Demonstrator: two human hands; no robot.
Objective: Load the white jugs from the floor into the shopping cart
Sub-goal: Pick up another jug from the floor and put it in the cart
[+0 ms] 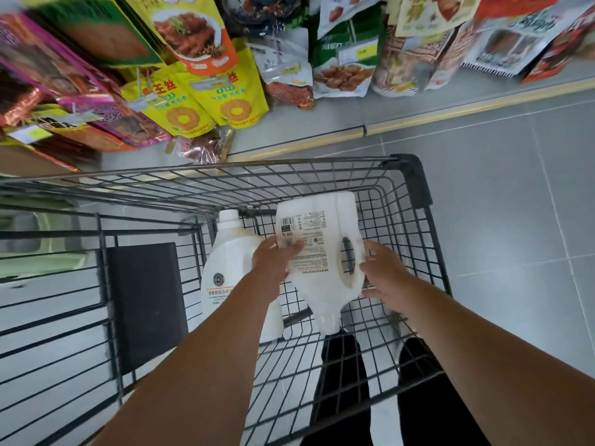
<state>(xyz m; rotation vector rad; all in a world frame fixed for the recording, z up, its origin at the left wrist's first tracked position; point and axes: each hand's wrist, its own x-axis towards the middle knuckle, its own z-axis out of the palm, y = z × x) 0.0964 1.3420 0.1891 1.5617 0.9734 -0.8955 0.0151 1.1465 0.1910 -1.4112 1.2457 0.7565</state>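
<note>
A white jug (317, 252) with a printed back label hangs inside the black wire shopping cart (415, 185), its cap pointing toward me and its handle hole on the right. My left hand (273, 262) grips its left side, thumb over the label. My right hand (386, 272) holds its right edge by the handle, fingers curled round it. A second white jug (230, 268) with a round logo lies in the cart just to the left, cap pointing away, partly hidden by my left arm.
A dark flat panel (145, 304) sits at the cart's left part. Shelves of hanging snack bags (206, 101) rise beyond the cart. Grey floor tiles (515, 204) spread to the right. My dark trouser legs (418, 397) show through the cart's wire wall.
</note>
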